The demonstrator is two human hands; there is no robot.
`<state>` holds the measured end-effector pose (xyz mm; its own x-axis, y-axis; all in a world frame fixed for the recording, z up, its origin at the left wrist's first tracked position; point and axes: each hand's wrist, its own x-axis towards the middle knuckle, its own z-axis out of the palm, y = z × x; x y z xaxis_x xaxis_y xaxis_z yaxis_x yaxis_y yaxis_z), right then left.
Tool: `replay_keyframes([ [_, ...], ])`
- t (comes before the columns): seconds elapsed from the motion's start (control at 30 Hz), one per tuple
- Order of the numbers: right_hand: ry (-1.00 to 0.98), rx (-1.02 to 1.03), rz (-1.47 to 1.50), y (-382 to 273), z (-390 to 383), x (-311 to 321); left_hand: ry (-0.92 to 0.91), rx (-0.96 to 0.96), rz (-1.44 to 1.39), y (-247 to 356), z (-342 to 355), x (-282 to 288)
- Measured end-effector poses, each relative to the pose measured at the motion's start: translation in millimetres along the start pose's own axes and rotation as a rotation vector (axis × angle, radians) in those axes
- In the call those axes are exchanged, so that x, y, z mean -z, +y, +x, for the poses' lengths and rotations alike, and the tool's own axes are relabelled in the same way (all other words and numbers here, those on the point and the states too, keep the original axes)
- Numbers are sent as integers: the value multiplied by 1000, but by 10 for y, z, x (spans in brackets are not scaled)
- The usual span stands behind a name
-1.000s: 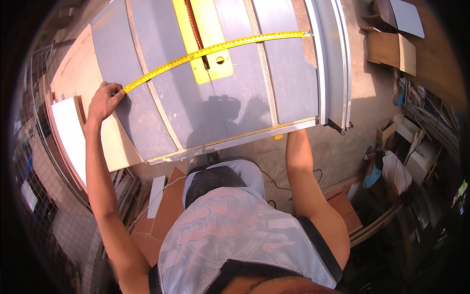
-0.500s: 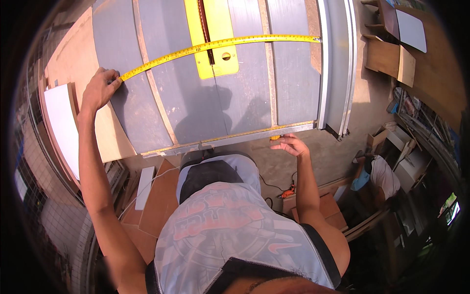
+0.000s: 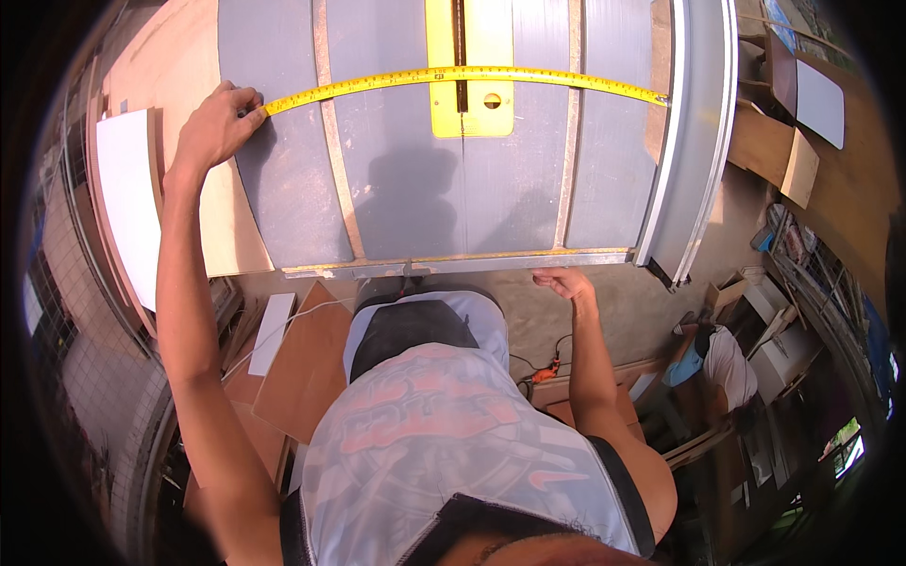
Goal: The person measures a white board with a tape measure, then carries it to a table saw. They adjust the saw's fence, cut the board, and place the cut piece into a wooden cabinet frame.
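My left hand [image 3: 217, 127] is closed on the near end of a yellow tape measure [image 3: 514, 74] at the saw table's left side. The blade stretches across the grey table top [image 3: 283, 198] and over the yellow slotted insert [image 3: 486, 127]; its far end lies against the metal fence [image 3: 698, 151] on the right. My right hand [image 3: 564, 281] is just below the front rail [image 3: 491, 259], fingers curled; what they grip, if anything, is hidden.
A plywood board [image 3: 189, 66] and white panel [image 3: 127, 208] lie at left. Wood offcuts [image 3: 760, 141] are at upper right. A crouching co-worker [image 3: 722, 368] is at lower right. An orange power tool [image 3: 545, 374] with a cable and brown boards [image 3: 297, 358] lie below the table.
The table and tape have shifted rightward in view. My left hand has moved higher in the picture. My right hand came into view from under the rail, and its fingers have since curled more.
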<state>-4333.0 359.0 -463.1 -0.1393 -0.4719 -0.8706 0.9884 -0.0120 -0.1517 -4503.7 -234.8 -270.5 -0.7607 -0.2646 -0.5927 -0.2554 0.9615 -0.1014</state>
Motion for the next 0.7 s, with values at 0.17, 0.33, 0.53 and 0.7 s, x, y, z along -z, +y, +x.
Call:
replay_keyframes([
  [0.17, 90, -23, -80, -9, -38, -50, 5, -8, 7, -33, 14, -21],
  [0.33, 126, -40, -161, 33, -8, 41, 19, -37, 29, -70, 33, -25],
  [0.53, 158, 33, -160, -142, -128, -283, 19, -25, 26, -73, 41, -44],
  [0.7, 239, 110, -111, -105, -158, -364, 14, -26, 4, -113, 58, -67],
])
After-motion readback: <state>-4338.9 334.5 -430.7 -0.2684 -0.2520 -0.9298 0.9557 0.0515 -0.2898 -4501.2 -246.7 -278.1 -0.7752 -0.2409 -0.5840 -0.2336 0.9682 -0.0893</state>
